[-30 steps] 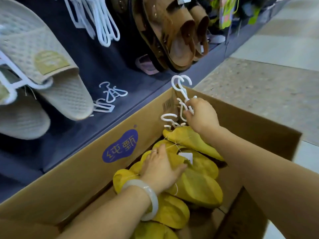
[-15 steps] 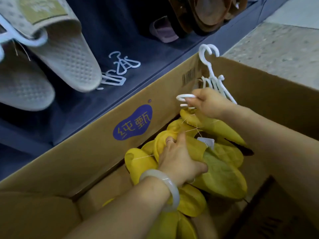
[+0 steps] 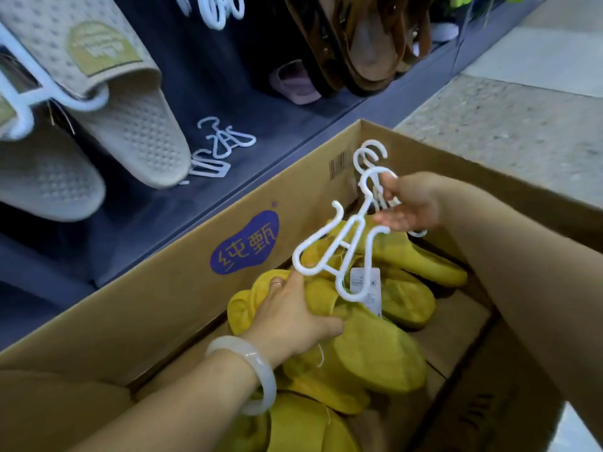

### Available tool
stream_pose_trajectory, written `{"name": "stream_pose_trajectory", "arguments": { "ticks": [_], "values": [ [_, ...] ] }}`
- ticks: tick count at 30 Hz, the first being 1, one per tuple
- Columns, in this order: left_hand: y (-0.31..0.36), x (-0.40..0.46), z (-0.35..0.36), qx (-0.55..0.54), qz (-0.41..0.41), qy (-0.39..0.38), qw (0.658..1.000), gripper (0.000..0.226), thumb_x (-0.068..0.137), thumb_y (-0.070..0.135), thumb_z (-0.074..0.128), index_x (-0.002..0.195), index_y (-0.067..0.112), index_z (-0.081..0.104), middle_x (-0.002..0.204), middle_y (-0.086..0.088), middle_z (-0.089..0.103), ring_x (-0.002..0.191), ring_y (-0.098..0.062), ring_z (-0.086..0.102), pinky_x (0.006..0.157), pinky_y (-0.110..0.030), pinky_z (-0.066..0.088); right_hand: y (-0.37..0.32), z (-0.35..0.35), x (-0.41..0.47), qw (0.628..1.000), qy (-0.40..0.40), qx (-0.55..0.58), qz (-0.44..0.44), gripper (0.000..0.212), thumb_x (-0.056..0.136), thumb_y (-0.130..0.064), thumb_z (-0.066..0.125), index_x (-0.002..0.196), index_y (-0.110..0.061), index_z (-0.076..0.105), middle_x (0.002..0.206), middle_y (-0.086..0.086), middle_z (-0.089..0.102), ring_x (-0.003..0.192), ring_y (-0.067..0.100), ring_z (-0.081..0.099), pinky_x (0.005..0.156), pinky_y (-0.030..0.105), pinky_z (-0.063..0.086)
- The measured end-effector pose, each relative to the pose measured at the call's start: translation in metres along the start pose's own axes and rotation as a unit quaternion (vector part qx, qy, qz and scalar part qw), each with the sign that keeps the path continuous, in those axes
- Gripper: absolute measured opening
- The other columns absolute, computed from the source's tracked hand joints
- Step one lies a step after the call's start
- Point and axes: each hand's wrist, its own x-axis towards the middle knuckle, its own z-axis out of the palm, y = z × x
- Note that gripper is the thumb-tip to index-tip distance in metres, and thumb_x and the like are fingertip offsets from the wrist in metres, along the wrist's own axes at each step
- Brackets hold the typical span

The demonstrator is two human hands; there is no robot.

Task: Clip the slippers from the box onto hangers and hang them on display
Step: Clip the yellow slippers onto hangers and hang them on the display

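Note:
An open cardboard box (image 3: 182,288) holds several yellow slippers (image 3: 378,350). My left hand (image 3: 290,318), with a pale bangle on the wrist, grips a yellow slipper near the box's left wall. My right hand (image 3: 411,203) hovers above the slippers and holds a bunch of white plastic hangers (image 3: 339,246) by their upper parts. One hanger hangs down and left from the bunch, its lower clips just over a white tag (image 3: 365,285) on the slippers. Its left end nearly touches my left fingers.
A dark display shelf (image 3: 156,203) runs behind the box. Beige slippers (image 3: 130,119) hang at the left, brown sandals (image 3: 368,44) at the top. Two loose white hangers (image 3: 222,148) lie on the shelf. Speckled floor (image 3: 509,125) lies to the right.
My right hand has lifted the hangers up and away from the box wall, and one hanger now dangles over the slippers. My left hand has kept its grip on the yellow slipper.

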Motion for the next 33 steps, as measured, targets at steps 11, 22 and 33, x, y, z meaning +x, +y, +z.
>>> {"name": "stream_pose_trajectory", "arguments": {
  "ticks": [11, 22, 33],
  "values": [
    [-0.011, 0.002, 0.001, -0.090, 0.000, 0.028, 0.995, 0.101, 0.064, 0.044, 0.080, 0.142, 0.018, 0.022, 0.139, 0.000, 0.034, 0.132, -0.019, 0.034, 0.103, -0.029, 0.035, 0.006, 0.029, 0.019, 0.965, 0.120, -0.233, -0.007, 0.061, 0.100, -0.042, 0.021, 0.057, -0.011, 0.049, 0.097, 0.014, 0.056, 0.087, 0.028, 0.051, 0.091, 0.034, 0.036],
    [-0.041, -0.024, -0.021, -0.282, 0.027, 0.061, 0.957, 0.126, 0.044, 0.013, 0.088, 0.142, 0.028, 0.009, 0.119, 0.015, 0.041, 0.111, -0.005, 0.043, 0.084, -0.014, 0.040, 0.007, 0.042, -0.045, 0.996, -0.063, 0.045, -0.039, 0.046, 0.099, -0.044, 0.031, 0.068, -0.015, 0.050, 0.057, 0.002, 0.052, 0.049, 0.017, 0.050, 0.065, 0.031, 0.041],
    [-0.119, -0.062, -0.058, -0.181, -0.017, -0.087, 0.980, 0.122, 0.057, 0.008, 0.086, 0.147, 0.027, 0.006, 0.129, 0.012, 0.039, 0.121, -0.011, 0.040, 0.101, -0.026, 0.038, 0.061, 0.097, -0.096, 0.983, -0.153, 0.070, 0.070, 0.044, 0.100, -0.041, 0.030, 0.066, -0.014, 0.039, 0.096, 0.016, 0.061, 0.097, 0.029, 0.056, 0.095, 0.048, 0.038]
  ]
}}
